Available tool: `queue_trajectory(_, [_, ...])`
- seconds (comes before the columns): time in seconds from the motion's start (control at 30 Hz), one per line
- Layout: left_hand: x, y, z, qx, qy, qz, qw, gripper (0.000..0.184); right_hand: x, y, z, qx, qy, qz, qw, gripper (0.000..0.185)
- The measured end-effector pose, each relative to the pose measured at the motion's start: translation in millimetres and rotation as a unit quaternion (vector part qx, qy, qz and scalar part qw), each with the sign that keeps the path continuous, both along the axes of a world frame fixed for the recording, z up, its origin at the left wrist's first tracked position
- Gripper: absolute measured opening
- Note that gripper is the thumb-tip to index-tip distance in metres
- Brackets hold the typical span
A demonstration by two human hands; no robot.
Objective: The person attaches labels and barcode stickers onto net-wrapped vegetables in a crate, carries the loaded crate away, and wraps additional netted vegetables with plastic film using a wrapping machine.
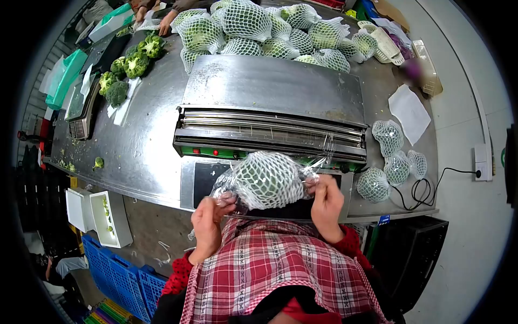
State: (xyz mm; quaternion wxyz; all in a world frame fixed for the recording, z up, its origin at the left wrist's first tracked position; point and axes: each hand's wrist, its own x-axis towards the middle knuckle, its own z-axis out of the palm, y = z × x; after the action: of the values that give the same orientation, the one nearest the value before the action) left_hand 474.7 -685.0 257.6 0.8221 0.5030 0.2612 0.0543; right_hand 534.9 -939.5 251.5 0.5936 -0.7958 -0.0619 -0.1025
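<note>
At the front of the smooth steel wrapping machine (275,86), our left hand (210,218) and right hand (326,202) pinch crinkled clear film (223,182) around a rounded green vegetable (261,175) in white lattice netting (276,202).

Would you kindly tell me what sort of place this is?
Probably a produce-packing workroom: a silver metal wrapping machine, piled green vegetables in white netting, and loose green broccoli heads share one grey metal table.

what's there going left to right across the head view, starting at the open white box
open white box → left hand → film-covered netted bundle → right hand → loose group of netted bundles → wall socket
</note>
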Motion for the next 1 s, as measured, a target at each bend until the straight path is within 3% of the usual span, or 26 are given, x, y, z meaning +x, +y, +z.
queue_trajectory(0.03, [-4, 3, -3, 0.002, 0.0, -0.002, 1.0, 0.034, 7, 8, 4, 0.038, -0.008, -0.051, 0.998, 0.007])
queue_trajectory(0.07, [-10, 9, -10, 0.009, 0.001, 0.034, 0.999, 0.035, 10, 14, 16, 0.18, 0.081, -0.088, 0.976, 0.017])
queue_trajectory(0.13, [-6, 9, 1, 0.002, 0.051, 0.118, 0.992, 0.04, 14, 9, 35, 0.265, 0.143, -0.116, 0.946, 0.023])
queue_trajectory(0.17, [-7, 14, 3, 0.002, 0.055, 0.113, 0.992, 0.04, 11, 1, 39, 0.304, 0.172, -0.126, 0.929, 0.023])
queue_trajectory(0.23, [-14, 33, 3, 0.115, 0.141, 0.001, 0.983, 0.034, -30, -38, 21, 0.281, 0.218, -0.157, 0.921, 0.024])
queue_trajectory(0.27, [-15, 33, -24, 0.369, 0.061, -0.095, 0.922, 0.03, -58, -64, 6, 0.274, 0.257, -0.192, 0.907, 0.029])
queue_trajectory(0.3, [-8, 18, -29, 0.574, -0.025, -0.145, 0.806, 0.021, -94, -98, -30, 0.044, 0.27, -0.215, 0.938, 0.034])
queue_trajectory(0.37, [8, -17, -47, 0.758, -0.178, -0.208, 0.592, 0.015, -142, -109, -69, 0.151, 0.348, -0.254, 0.889, 0.035])
queue_trajectory(0.43, [11, -54, -65, 0.723, -0.253, -0.293, 0.572, 0.013, -154, -101, -104, -0.146, 0.409, -0.169, 0.885, 0.024])
queue_trajectory(0.47, [15, -75, -67, 0.711, -0.327, -0.292, 0.549, 0.005, -156, -94, -119, -0.209, 0.393, -0.135, 0.885, 0.022])
queue_trajectory(0.5, [15, -91, -76, 0.681, -0.342, -0.367, 0.533, 0.006, -152, -89, -127, -0.21, 0.373, -0.125, 0.895, 0.019])
queue_trajectory(0.57, [27, -122, -71, 0.576, -0.433, -0.365, 0.589, 0.008, -141, -85, -122, -0.182, 0.352, -0.122, 0.91, 0.015])
queue_trajectory(0.63, [31, -152, -53, 0.391, -0.505, -0.386, 0.666, 0.01, -136, -87, -92, -0.116, 0.317, -0.143, 0.93, 0.012])
queue_trajectory(0.67, [25, -165, -38, 0.214, -0.472, -0.429, 0.74, 0.008, -133, -81, -81, -0.117, 0.284, -0.157, 0.939, 0.011])
queue_trajectory(0.7, [23, -172, -20, 0.129, -0.427, -0.48, 0.755, 0.018, -125, -76, -69, -0.142, 0.225, -0.181, 0.947, 0.01])
queue_trajectory(0.77, [25, -170, 1, 0.112, -0.327, -0.562, 0.752, 0.03, -104, -79, -44, -0.262, 0.068, -0.249, 0.93, 0.011])
queue_trajectory(0.83, [32, -170, 15, 0.229, -0.288, -0.578, 0.728, 0.049, -74, -99, -18, -0.385, -0.092, -0.326, 0.859, 0.014])
queue_trajectory(0.9, [46, -167, 32, 0.267, -0.246, -0.626, 0.691, 0.05, -47, -110, -1, -0.385, -0.106, -0.388, 0.831, 0.012])
queue_trajectory(0.97, [69, -162, 42, 0.283, -0.161, -0.654, 0.683, 0.038, -26, -109, 19, -0.309, -0.182, -0.501, 0.787, 0.008])
queue_trajectory(1.0, [87, -155, 36, 0.261, -0.074, -0.68, 0.681, 0.035, -25, -106, 27, -0.273, -0.209, -0.493, 0.799, 0.009])
